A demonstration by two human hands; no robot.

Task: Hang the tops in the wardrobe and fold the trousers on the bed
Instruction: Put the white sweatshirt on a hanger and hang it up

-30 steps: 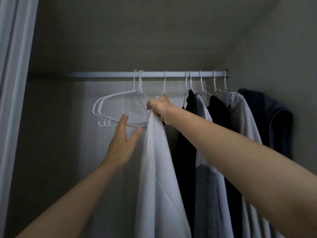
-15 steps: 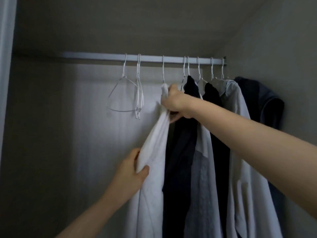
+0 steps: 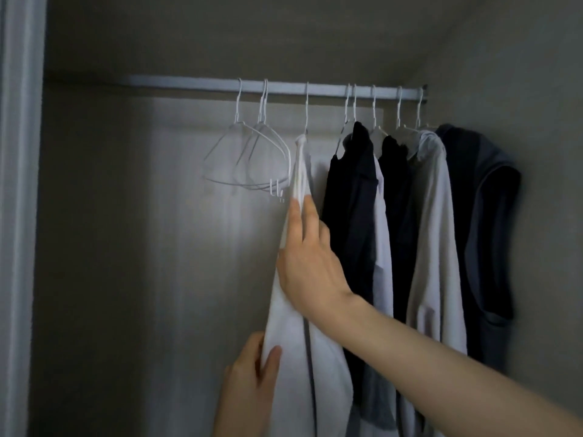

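Although the wardrobe is dim, the white top reads plainly as thin, soft cloth: it hangs in a long limp fall from a white wire hanger on the rail, just right of a cluster of empty hangers and left of the dark and pale tops already hung toward the right wall. My judgement is that it is light and will offer no resistance, draping and bunching wherever it is touched, so it is better smoothed with a flat palm than tugged; a sharp pull low down could drag it off the narrow hanger or swing the hook on the rail. The right hand lies against the garment's upper part with fingers straight, pressing rather than clutching. The left hand, nearer and lower, pinches the left edge of the fabric between thumb and fingers. Good places to take hold would be the shoulder seams near the hanger for squaring it, and the side hem for drawing it straight. Whether the neckline sits evenly on the hanger cannot be told, since the cloth is gathered tightly there. No trousers or bed are in view.
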